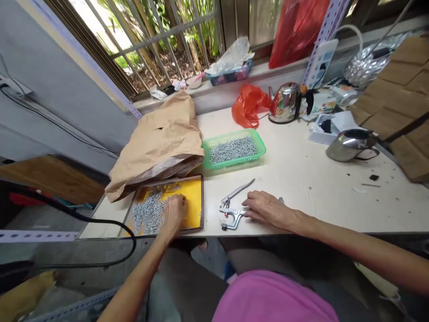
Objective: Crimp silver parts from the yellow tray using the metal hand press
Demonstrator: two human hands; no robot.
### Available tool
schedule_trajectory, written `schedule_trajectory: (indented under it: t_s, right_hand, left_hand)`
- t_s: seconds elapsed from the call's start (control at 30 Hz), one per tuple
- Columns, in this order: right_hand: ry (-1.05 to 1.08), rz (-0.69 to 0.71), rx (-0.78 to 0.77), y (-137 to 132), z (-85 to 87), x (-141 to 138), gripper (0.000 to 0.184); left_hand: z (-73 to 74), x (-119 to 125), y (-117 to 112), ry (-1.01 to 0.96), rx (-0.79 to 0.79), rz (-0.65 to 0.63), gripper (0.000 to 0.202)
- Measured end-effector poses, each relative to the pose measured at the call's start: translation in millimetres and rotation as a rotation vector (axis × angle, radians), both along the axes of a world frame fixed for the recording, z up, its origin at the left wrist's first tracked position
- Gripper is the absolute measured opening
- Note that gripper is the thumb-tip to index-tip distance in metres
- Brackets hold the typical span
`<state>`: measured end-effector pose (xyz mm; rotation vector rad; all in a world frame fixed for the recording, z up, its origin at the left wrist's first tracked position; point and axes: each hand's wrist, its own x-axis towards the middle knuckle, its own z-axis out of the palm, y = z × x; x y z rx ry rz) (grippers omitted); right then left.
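My left hand (pixel 174 212) is over a yellow-bottomed tray (pixel 193 214) with a dark rim, at the edge of a pile of small silvery screw-like pieces (pixel 149 214). Its fingers are curled together, and whatever they pinch is too small to make out. Silver hand pliers (pixel 233 218) with a C-shaped jaw lie spread on the table to the right of the tray. Over their lower handle is my right hand (pixel 268 209), its fingers bent around it; the handle's tip shows past the hand. The upper handle (pixel 239 190) stands apart from the hand.
Behind the pliers is a green plastic basket (pixel 234 163) of similar metal pieces. A large brown paper bag (pixel 164 134) overhangs the tray's back. Farther off are a red plastic bag (pixel 248 105), a kettle (pixel 286 105) and a steel pitcher (pixel 348 145). A black cable (pixel 129 252) loops at left.
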<state>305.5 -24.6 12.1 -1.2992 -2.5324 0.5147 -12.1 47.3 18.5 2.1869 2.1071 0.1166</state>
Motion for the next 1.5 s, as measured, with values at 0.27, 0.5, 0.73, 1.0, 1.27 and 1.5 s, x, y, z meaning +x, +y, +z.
schedule_trajectory:
  t_s: [0.27,0.5,0.73,1.0,1.27,1.5]
  right_hand:
    - [-0.173,-0.040,-0.091,-12,-22.7,11,0.018]
    - [-0.197,-0.049,-0.068,-9,-27.1,14,0.020]
    - [-0.148,-0.055,-0.052,-12,-33.9,16,0.023]
    - [-0.150,-0.050,0.002,7,-13.8,22,0.055]
    - [-0.248,0.042,0.000,45,-16.1,21,0.088]
    - [-0.243,0.022,0.024,28,-12.6,17,0.048]
  left_hand:
    - [1.6,89,-50,-0.852,-0.533,0.163,0.022]
    - [-20.5,89,-57,-0.918,-0.618,0.203,0.024]
    - [-18.1,89,-54,-0.762,-0.714,0.203,0.024]
    - [-15.1,89,-56,-0.761,-0.754,0.189,0.024]
    - [-19.4,88,-60,-0.755,-0.726,0.205,0.028]
    - [-10.8,91,-69,-0.396,-0.414,0.003,0.028]
